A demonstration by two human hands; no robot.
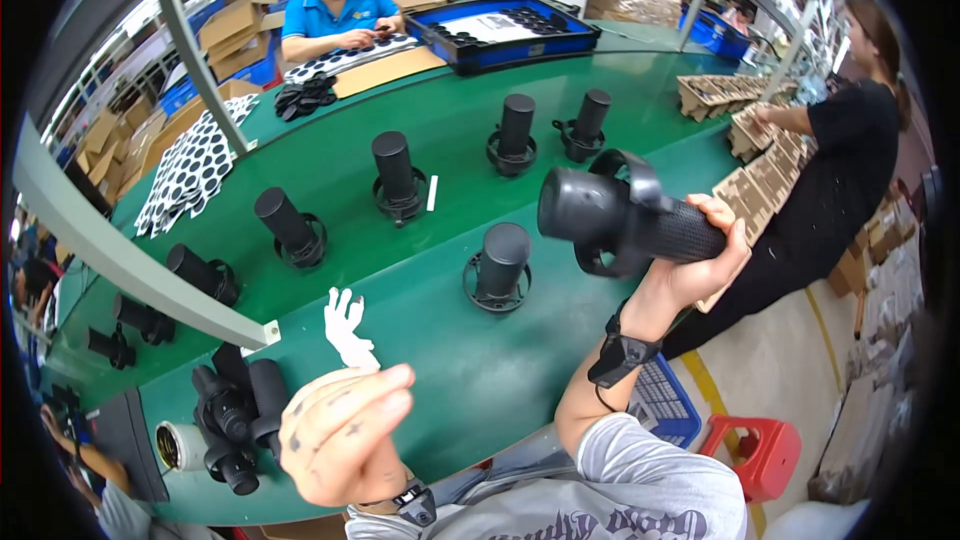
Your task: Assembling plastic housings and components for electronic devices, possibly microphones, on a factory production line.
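Green, curved worktop [450,380] of an assembly line, seen from above, with other people seated or standing along its far and right edges. Right hand [705,250] is closed around the textured barrel of a black cylindrical monocular with a hinged ring clip [620,215], held raised above the worktop's near right part. Left hand [345,435] hovers low at the near edge, fingers loosely curled, holding nothing; beside it lies a small white paper scrap [347,330]. Seven like units stand upright in ring bases along the worktop, the nearest [498,268] just left of the held one; these appear finished with, while a cluster of black units [235,415] lying at the near left seems still to be handled. Blue plastic tray [500,35] at the far edge holds black round parts and a white sheet.
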